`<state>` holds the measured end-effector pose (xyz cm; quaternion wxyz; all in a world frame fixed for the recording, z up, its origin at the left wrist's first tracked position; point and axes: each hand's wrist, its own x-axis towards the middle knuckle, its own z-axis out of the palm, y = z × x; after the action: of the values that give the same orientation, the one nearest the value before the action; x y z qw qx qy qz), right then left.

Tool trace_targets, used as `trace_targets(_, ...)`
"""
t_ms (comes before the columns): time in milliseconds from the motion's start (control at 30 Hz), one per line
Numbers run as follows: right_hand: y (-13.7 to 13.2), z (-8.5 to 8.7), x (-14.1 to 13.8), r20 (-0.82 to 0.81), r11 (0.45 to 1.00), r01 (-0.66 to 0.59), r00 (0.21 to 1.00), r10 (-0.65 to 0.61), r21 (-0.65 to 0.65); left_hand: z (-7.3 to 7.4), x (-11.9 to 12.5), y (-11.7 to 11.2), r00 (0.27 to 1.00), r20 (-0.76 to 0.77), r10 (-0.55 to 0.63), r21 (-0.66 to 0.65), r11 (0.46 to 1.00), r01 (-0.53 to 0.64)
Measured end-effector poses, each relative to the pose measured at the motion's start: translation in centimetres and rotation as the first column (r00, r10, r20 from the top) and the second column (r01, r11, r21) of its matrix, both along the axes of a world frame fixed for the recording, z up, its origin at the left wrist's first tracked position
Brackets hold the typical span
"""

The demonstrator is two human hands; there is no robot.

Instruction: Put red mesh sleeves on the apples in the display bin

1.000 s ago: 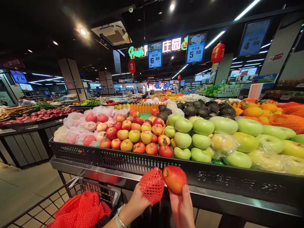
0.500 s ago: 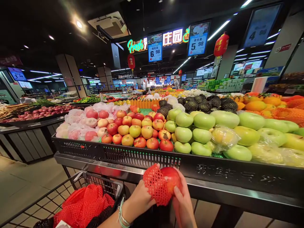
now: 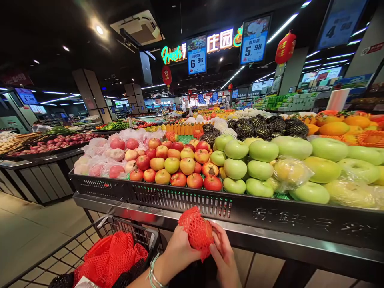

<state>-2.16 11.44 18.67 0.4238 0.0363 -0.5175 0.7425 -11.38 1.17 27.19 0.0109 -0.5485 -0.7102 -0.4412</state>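
A red apple sits inside a red foam net sleeve [image 3: 198, 232], which covers most of it. My left hand [image 3: 180, 250], with bands around the wrist, is wrapped round the sleeve and the apple from the left. On the other side, my right hand [image 3: 223, 252] has its fingers curled, with the thumb and fingertips against the net's right edge. Both hands are just in front of the display's metal edge. To their left, a shopping cart [image 3: 57, 256] holds more red foam nets [image 3: 115, 252].
The black display crate [image 3: 180, 200] carries red-yellow apples [image 3: 171, 165], green apples [image 3: 261, 170] and wrapped pink fruit [image 3: 117, 144]. Fruit in black nets [image 3: 256, 126] lies behind. At the left stands a stall of onions [image 3: 60, 144]. Price screens [image 3: 196, 54] hang overhead.
The apple has gone deeper into the red net, which now covers most of it. My right hand has shifted slightly down and loosened from around the apple to the net's edge.
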Motion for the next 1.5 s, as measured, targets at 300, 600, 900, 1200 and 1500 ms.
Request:
trace_targets(300, 1.0, 0.8, 1.5, -0.053, 0.893, 0.255, 0.966, -0.254, 0.371, 0.3, -0.1, 0.2, 0.999, -0.048, -0.004, 0.133, 0.991, 0.010)
trace_targets(600, 1.4, 1.6, 1.4, -0.112, 0.867, 0.458, 0.889, -0.444, 0.194, -0.6, 0.2, 0.1, 0.996, -0.044, 0.080, 0.174, 0.982, -0.072)
trace_targets(900, -1.8, -0.6, 0.4, -0.007, 0.834, -0.215, 0.969, 0.246, -0.507, -1.4, 0.2, 0.1, 0.974, -0.211, 0.079, 0.200, 0.979, -0.036)
trace_targets(1200, 0.7, -1.2, -0.4, 0.070, 0.910, 0.019, 0.997, 0.011, -0.415, 2.9, 2.2, -2.7, 0.977, 0.022, -0.213, -0.295, 0.932, 0.210)
trace_targets(1500, -0.4, -2.3, -0.9, 0.081, 0.960, -0.141, 0.983, 0.165, -0.242, -1.3, 1.5, -0.9, 0.855, 0.451, -0.257, 0.148, 0.966, 0.212)
